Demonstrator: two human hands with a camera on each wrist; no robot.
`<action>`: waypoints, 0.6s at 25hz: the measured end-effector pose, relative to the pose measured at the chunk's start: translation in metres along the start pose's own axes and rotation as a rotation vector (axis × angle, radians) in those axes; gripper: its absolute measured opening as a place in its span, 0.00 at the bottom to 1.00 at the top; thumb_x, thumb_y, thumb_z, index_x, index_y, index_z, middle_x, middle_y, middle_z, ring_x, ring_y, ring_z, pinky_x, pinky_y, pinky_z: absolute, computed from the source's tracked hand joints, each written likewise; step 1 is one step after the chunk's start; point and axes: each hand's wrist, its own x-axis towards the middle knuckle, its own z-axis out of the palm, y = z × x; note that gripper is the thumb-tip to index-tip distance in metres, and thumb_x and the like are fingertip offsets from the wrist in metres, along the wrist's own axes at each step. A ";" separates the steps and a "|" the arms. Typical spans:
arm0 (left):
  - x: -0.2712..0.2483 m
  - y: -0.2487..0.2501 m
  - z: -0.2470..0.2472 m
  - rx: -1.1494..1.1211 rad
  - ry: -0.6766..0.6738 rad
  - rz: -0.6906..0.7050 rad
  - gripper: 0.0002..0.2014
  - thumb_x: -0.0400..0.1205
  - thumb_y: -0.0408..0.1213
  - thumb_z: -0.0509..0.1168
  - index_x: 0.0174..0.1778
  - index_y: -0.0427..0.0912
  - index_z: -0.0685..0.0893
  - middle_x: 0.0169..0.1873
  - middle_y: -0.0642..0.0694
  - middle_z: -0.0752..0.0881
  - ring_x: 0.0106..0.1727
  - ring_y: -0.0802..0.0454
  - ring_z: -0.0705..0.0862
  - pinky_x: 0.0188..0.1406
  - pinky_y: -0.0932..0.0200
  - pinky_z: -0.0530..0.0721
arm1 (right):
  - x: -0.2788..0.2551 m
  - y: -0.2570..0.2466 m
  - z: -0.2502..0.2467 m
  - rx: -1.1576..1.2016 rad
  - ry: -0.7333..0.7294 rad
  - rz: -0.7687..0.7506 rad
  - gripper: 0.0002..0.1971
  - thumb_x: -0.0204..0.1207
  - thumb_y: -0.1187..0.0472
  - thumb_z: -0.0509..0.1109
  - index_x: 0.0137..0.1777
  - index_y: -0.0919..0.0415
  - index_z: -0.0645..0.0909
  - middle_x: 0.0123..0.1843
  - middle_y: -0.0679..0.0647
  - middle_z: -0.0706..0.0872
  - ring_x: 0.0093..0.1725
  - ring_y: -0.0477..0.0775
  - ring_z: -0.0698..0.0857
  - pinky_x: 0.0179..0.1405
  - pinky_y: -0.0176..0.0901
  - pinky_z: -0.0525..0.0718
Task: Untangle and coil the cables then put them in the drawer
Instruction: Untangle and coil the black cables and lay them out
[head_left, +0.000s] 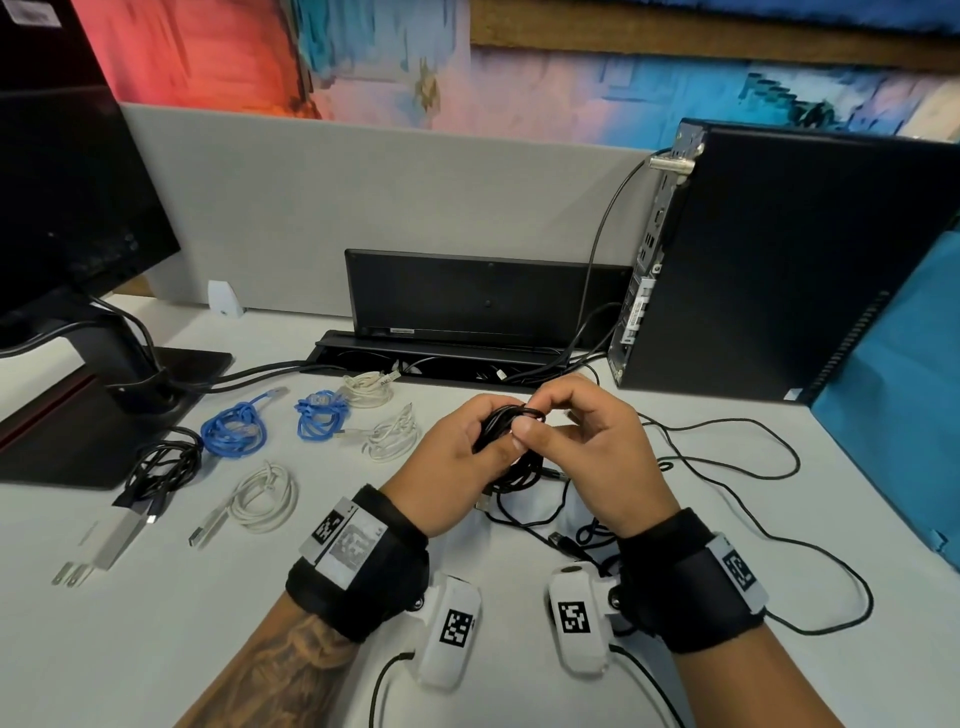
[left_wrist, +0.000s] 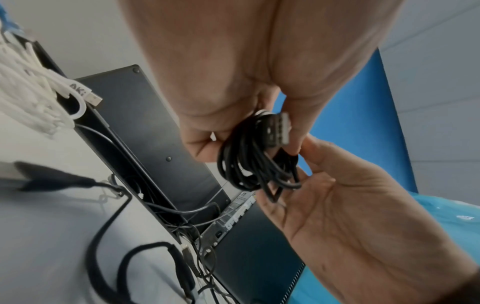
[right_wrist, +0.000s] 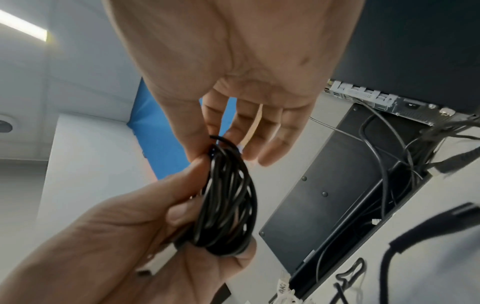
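Item: black cable coil (head_left: 511, 441), thin, smooth, round-section cord wound in several loose oval loops, held above the bench (head_left: 208, 623) at its centre.

Grip, left hand (head_left: 457, 462): fingers curled round the lower part of the coil, thumb (right_wrist: 189, 174) pressed on the bundle; a flat metal USB plug (left_wrist: 279, 129) lay against the loops.

Grip, right hand (head_left: 587, 452): narrow pinch of thumb and forefinger on the top of the coil, the other fingers (right_wrist: 275, 142) loosely extended. The two hands touched at the thumbs.

Loose run: a slack black tail (head_left: 727, 467) trailed from the coil over the bench toward 3 o'clock, curving back toward 5 o'clock.

Set down at 9 to 10 o'clock of the hands, well apart from them:
- white coil (head_left: 392, 434), matt, nearest the left hand
- cream coil (head_left: 366, 389), at 11 o'clock
- two blue coils (head_left: 319, 415) (head_left: 234, 428)
- white coil with silver plug (head_left: 262, 499)
- black coil (head_left: 166, 465) beside a white charger (head_left: 111, 540)

Surround: pale, smooth bench top; open cable tray (head_left: 441, 361) with black flap at 12 o'clock; black computer tower (head_left: 779, 270) at 1 o'clock; monitor stand (head_left: 130, 364) at 10 o'clock; blue fabric (head_left: 898, 415) at 3 o'clock. No drawer could be made out.
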 end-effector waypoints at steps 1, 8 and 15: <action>0.000 -0.001 -0.001 0.019 0.015 0.004 0.12 0.86 0.32 0.65 0.65 0.43 0.81 0.47 0.54 0.88 0.47 0.64 0.86 0.46 0.64 0.83 | 0.000 -0.001 0.001 -0.072 0.024 -0.025 0.06 0.77 0.69 0.77 0.47 0.58 0.88 0.46 0.51 0.86 0.49 0.46 0.87 0.45 0.37 0.86; 0.000 -0.006 0.006 0.038 0.054 -0.029 0.08 0.87 0.37 0.64 0.60 0.46 0.83 0.47 0.52 0.88 0.50 0.59 0.88 0.46 0.62 0.85 | 0.000 -0.006 -0.006 -0.190 0.029 -0.081 0.10 0.77 0.68 0.78 0.50 0.50 0.92 0.44 0.44 0.86 0.48 0.46 0.87 0.43 0.30 0.82; 0.000 -0.002 0.005 0.078 0.062 -0.050 0.05 0.86 0.36 0.65 0.52 0.41 0.85 0.32 0.56 0.83 0.32 0.63 0.81 0.35 0.65 0.81 | -0.002 -0.010 -0.008 -0.158 -0.089 -0.074 0.08 0.77 0.65 0.79 0.51 0.50 0.93 0.44 0.48 0.84 0.47 0.48 0.86 0.49 0.35 0.85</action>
